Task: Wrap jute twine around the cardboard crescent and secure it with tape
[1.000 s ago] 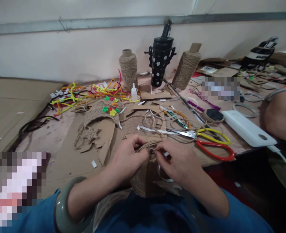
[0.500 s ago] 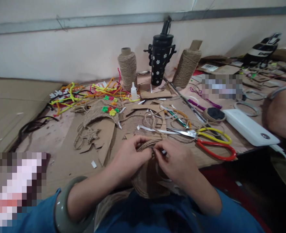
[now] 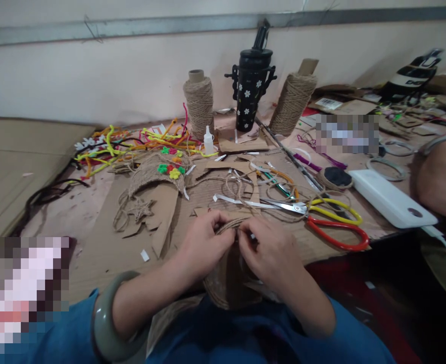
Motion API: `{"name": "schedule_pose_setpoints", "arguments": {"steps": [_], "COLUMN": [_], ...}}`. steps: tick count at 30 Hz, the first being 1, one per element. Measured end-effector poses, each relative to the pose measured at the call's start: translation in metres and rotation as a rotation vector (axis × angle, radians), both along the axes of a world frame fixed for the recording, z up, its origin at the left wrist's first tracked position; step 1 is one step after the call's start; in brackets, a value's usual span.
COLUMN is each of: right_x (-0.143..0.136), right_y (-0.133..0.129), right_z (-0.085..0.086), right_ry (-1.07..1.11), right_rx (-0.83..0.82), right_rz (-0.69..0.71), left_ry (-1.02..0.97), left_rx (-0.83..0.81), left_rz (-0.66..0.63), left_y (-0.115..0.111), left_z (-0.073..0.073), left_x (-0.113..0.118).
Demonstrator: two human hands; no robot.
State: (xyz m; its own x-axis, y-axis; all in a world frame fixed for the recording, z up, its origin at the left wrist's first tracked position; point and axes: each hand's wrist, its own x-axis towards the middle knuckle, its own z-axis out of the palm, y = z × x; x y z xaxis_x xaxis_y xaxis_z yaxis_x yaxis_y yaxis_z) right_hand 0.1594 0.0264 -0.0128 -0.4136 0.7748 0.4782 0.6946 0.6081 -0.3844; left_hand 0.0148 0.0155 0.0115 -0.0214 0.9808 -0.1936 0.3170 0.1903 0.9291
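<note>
My left hand is closed on the rim of a curved cardboard piece edged with rows of jute twine, low in front of my body. Fingers of my right hand pinch at the same rim, close beside the left thumb. What exactly lies between those right fingertips is hidden. Just beyond the right hand, scissors with one red and one yellow handle lie with blades pointing left. Loose jute twine curls over the cardboard behind both hands.
A twine-covered piece with felt flowers and a twine star lie left. Twine spools, a black tumbler and a small glue bottle stand behind. A white power bank and another person's arm are right.
Both hands keep their hold at the rim, with only slight shifts of the fingers. My forearms have moved a little, and the view has shifted slightly.
</note>
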Motion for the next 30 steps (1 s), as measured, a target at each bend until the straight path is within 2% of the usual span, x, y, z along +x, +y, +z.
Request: {"name": "schedule_pose_setpoints", "arguments": {"steps": [6,11,13,16,20,26,30], "right_x": [-0.009,-0.002,0.006,0.020,0.033,0.026,0.018], "right_y": [-0.001,-0.002,-0.006,-0.010,-0.005,0.007,0.013], "right_z": [-0.004,-0.002,0.004,0.014,0.017,0.015,0.015], "right_ry": [0.012,0.097,0.180,0.348,0.517,0.542,0.496], "right_rx": [0.013,-0.039,-0.102,-0.282,-0.419,-0.647,-0.649], "right_rz": [-0.041,-0.111,-0.073,-0.002,-0.040,0.103,0.096], "left_ry": [-0.128,-0.190,-0.205,-0.237,-0.252,-0.203,-0.281], "left_rx": [-0.046,-0.079,-0.098,-0.136,-0.172,-0.158,-0.218], "left_rz": [0.053,0.119,0.135,0.149,0.152,0.070,0.037], "left_y": [-0.004,-0.011,-0.014,-0.015,-0.016,-0.017,-0.016], "left_z": [-0.005,0.000,0.004,0.010,0.013,0.008,0.009], "left_x": [0.000,-0.001,-0.002,-0.001,0.000,-0.002,-0.003]}}
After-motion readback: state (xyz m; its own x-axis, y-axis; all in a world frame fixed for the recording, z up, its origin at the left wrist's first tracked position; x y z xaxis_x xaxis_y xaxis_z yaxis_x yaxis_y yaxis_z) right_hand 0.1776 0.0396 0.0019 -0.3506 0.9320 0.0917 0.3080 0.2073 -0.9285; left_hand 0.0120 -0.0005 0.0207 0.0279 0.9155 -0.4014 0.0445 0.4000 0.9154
